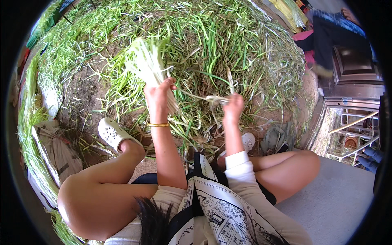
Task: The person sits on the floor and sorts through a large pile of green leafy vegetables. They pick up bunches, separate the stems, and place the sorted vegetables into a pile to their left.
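My left hand, with a gold bangle at its wrist, is closed round a bundle of long pale green-and-white stalks, apparently chives or a similar leaf vegetable. The leafy ends fan out away from me, and the cut ends point back beside my wrist. To the right, my right hand pinches some limp, whitish withered strips. One thin strand stretches between the two hands. Beneath both lies a wide heap of loose green leaves and dry trimmings.
White clogs are on my feet at the near edge of the heap. Long bundles of stalks line the left side, beside a tied woven sack. Another person's leg is at the upper right, near a brown panelled door.
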`<move>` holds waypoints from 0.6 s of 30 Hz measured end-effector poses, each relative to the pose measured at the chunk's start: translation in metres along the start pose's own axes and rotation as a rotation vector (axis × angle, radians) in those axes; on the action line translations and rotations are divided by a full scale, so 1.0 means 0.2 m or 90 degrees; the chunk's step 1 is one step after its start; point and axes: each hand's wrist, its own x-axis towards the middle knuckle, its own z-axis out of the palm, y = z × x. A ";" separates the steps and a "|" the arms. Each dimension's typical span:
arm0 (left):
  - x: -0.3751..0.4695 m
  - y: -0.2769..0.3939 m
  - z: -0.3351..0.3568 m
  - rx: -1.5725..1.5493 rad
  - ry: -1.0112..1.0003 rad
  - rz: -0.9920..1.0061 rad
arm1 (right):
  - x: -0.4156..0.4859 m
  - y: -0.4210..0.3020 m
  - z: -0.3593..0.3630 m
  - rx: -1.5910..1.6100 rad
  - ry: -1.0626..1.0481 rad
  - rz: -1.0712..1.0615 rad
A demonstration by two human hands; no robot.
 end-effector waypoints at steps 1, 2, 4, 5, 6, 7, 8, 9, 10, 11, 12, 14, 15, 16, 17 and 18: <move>0.00 0.04 0.00 -0.020 0.019 0.006 | 0.12 0.04 -0.13 0.117 0.050 0.029; 0.00 0.05 -0.03 -0.031 0.020 0.048 | 0.21 0.05 -0.25 0.171 0.089 0.040; -0.01 0.10 -0.05 -0.052 0.047 0.049 | 0.32 0.05 -0.44 0.215 0.253 0.055; 0.00 0.11 -0.02 -0.056 0.047 0.042 | 0.51 0.18 -0.67 0.113 0.253 0.071; 0.02 0.08 -0.05 -0.071 0.038 0.040 | 0.54 0.19 -0.72 -0.118 0.254 0.080; 0.02 0.08 -0.07 -0.065 0.039 0.035 | 0.46 0.13 -0.65 -0.518 0.246 0.017; 0.01 0.08 -0.08 -0.059 0.040 0.030 | 0.36 0.09 -0.57 -0.737 0.265 -0.085; 0.01 0.08 -0.08 -0.056 0.036 0.023 | 0.25 0.01 -0.46 -0.774 0.235 -0.181; 0.01 0.08 -0.07 -0.056 0.035 0.026 | 0.17 -0.07 -0.34 -0.678 0.098 -0.175; 0.01 0.07 -0.05 -0.064 0.030 0.023 | 0.09 -0.16 -0.23 -0.571 -0.028 -0.146; 0.01 0.06 -0.05 -0.071 0.028 0.020 | -0.03 -0.31 -0.14 -0.418 -0.367 -0.038; 0.03 0.03 -0.01 -0.087 0.003 0.012 | -0.09 -0.13 -0.04 -0.348 -0.658 -0.218; 0.02 0.05 0.00 -0.078 0.004 0.010 | -0.18 -0.18 0.00 -0.305 -0.827 -0.035; 0.00 0.09 0.01 -0.069 0.005 0.009 | -0.22 -0.20 0.03 -0.266 -0.770 -0.022; 0.00 0.12 0.02 -0.059 0.007 0.008 | -0.24 -0.21 0.06 -0.228 -0.714 -0.009; 0.01 0.11 0.00 -0.052 -0.004 0.016 | -0.25 -0.20 0.09 -0.041 -0.587 -0.006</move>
